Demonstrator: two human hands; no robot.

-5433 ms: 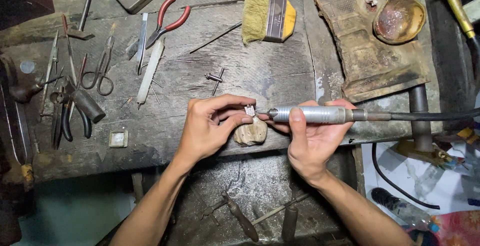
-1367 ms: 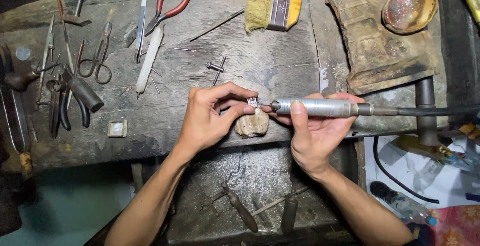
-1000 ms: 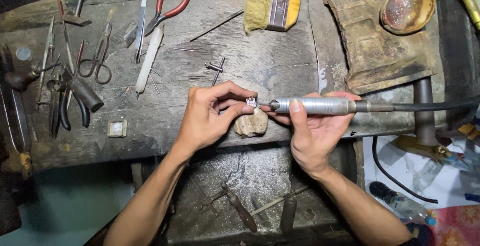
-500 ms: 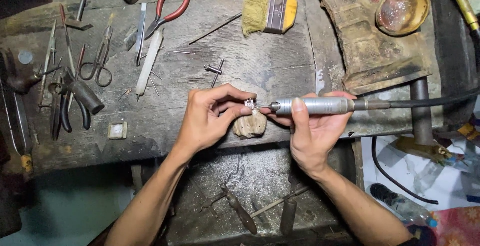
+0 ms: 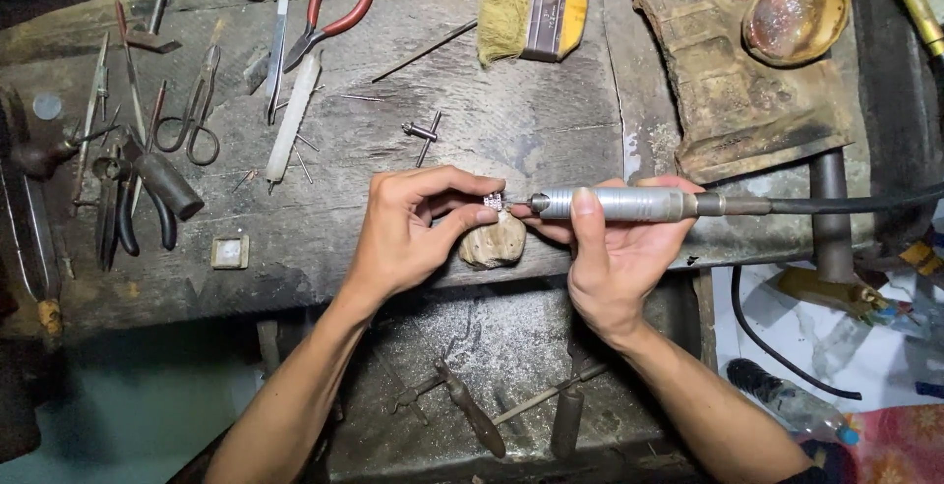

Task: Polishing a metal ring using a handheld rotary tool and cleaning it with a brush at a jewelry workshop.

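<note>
Pinching a small silvery jewellery piece (image 5: 494,203) between thumb and fingertips, the left hand (image 5: 418,233) steadies it over a worn wooden bench peg (image 5: 495,242) at the near edge of the surface (image 5: 511,120). The right hand (image 5: 619,263) has its grip closed around a metal rotary handpiece (image 5: 615,205), lying level, its tip touching the piece; a black flexible shaft (image 5: 846,203) leads off right. Red-handled pliers (image 5: 329,12) and a yellow brush (image 5: 531,7) lie near the far edge, scissors (image 5: 192,115) toward the left edge.
</note>
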